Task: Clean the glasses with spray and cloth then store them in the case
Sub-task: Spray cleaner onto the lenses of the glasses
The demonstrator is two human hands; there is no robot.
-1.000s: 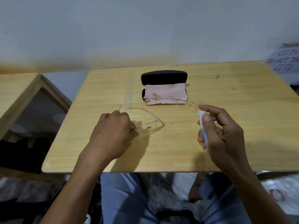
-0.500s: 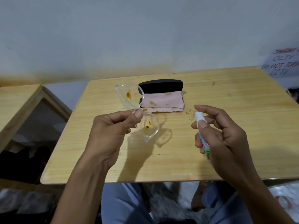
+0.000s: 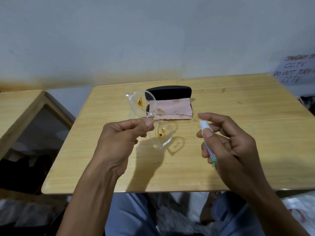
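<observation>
right hand [image 3: 228, 147] grips spray bottle [image 3: 210, 147], right of glasses | left hand [image 3: 122, 140] pinches stained glasses [image 3: 150, 120] above table [image 3: 238, 150] | cloth [image 3: 172, 109] on case [image 3: 168, 92] behind glasses | risk: off-aim nozzle misses lenses, thin pinch slips

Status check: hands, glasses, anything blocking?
Left hand pinches stained clear glasses above table. Right hand grips spray bottle. Pink cloth draped on black case. Nothing blocking.
</observation>
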